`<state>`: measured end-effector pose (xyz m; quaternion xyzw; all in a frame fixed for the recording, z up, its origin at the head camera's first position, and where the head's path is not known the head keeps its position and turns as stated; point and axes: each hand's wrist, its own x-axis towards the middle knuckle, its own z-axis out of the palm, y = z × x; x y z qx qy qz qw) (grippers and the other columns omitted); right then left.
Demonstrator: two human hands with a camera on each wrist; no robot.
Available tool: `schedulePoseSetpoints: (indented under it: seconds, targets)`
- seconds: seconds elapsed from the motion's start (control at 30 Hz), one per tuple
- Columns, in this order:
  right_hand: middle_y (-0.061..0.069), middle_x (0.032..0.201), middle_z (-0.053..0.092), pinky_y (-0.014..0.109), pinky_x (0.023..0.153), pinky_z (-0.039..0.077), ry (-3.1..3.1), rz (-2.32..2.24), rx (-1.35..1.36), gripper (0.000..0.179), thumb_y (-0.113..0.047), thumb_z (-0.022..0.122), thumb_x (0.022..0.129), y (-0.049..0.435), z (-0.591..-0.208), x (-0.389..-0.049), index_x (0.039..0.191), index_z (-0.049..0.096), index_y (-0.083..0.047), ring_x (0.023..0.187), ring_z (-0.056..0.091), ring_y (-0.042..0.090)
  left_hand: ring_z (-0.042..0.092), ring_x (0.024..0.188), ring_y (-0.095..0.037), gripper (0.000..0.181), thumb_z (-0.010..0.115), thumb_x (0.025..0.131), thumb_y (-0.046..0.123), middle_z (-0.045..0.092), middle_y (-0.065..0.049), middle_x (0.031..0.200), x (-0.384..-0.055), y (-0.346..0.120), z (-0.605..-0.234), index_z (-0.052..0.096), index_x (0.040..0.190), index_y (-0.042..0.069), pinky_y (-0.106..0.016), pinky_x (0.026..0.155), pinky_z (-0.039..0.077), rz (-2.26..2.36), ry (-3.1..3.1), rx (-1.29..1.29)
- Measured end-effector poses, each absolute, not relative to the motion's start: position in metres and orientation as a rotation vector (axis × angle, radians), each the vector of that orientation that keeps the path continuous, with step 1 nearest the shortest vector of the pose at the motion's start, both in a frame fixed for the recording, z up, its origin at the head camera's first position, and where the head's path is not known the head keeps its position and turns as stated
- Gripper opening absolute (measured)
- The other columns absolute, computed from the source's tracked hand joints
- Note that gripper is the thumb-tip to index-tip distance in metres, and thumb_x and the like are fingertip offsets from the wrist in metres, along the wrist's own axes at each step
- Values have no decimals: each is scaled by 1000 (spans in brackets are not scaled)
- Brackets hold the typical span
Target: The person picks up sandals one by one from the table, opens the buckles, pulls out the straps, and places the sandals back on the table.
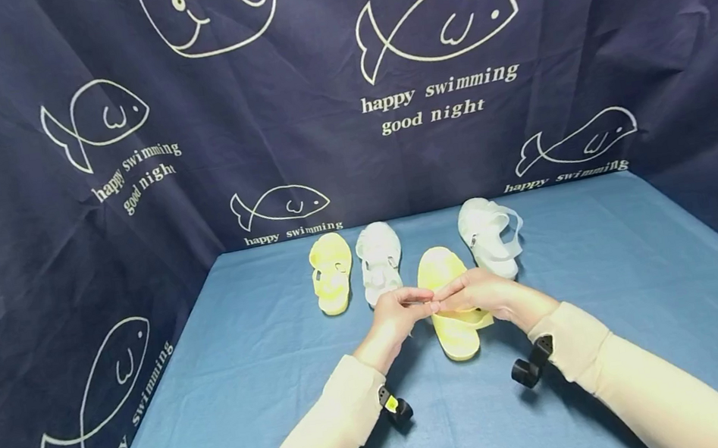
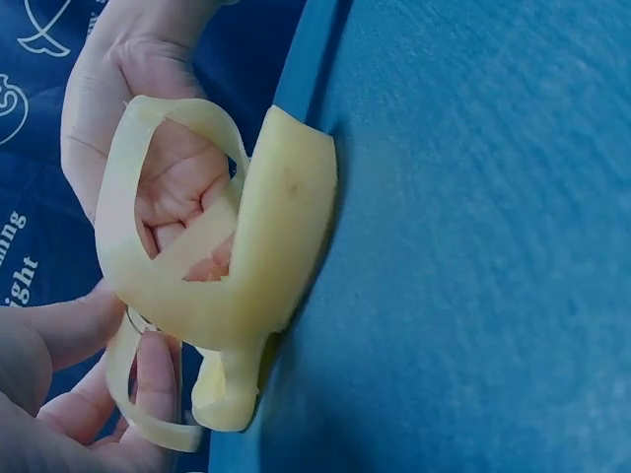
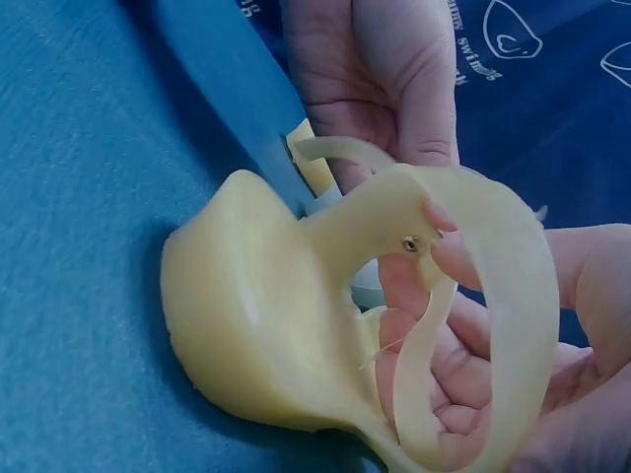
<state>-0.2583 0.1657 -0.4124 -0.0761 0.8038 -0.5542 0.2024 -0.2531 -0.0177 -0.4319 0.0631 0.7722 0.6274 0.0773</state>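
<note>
A yellow child's sandal [image 1: 458, 340] lies on the blue cloth with both hands meeting over its straps in the head view. My left hand [image 1: 396, 317] is at the left side of the straps, its thumb and fingers pinching a strap [image 2: 126, 370] near a small fitting in the left wrist view. From the right, my right hand [image 1: 489, 294] reaches in, with its thumb and curled fingers around the narrow strap [image 3: 422, 379]. A small metal snap [image 3: 411, 243] shows close to the right thumb. The fingertips nearly meet, and the hands cover part of the sandal.
Behind the hands stand another yellow sandal [image 1: 331, 274], a pale sandal [image 1: 378, 248] to its right and a second pale sandal [image 1: 479, 226] with a raised strap. A navy printed cloth [image 1: 315, 108] hangs behind the blue-covered surface [image 1: 231, 395].
</note>
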Motion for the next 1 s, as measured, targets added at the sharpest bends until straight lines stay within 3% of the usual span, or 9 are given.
schedulePoseSetpoints:
  seconds: [0.3,0.53,0.7,1.0]
  targets:
    - [13,104,73,25,79,55,2296,-1586,-172,36,-13,75,84,161,-413,-258,112,68,8,85,65,9,64,73,-7,20,78,79,2,74,-10,89,-254,-16,-424,74,98,2,-20,69,53,1772,2383,184]
    - [9,94,75,23,71,52,2470,-1445,-69,27,-20,78,82,157,-410,-257,100,76,-1,82,62,11,62,73,-8,17,76,82,8,73,-7,86,-256,-18,-420,74,98,4,-20,65,51,1642,2444,201]
    - [12,102,74,28,78,56,2371,-1506,-12,27,-17,77,83,159,-414,-257,103,74,1,87,65,12,58,73,-9,16,75,83,9,73,-7,87,-257,-20,-421,75,98,4,-20,63,46,1605,2428,246]
    - [12,100,74,32,83,56,2310,-1558,-30,28,-16,75,85,163,-417,-257,105,73,4,89,65,12,58,73,-6,12,76,83,13,73,-3,87,-258,-17,-419,76,94,7,-18,62,47,1499,2504,297]
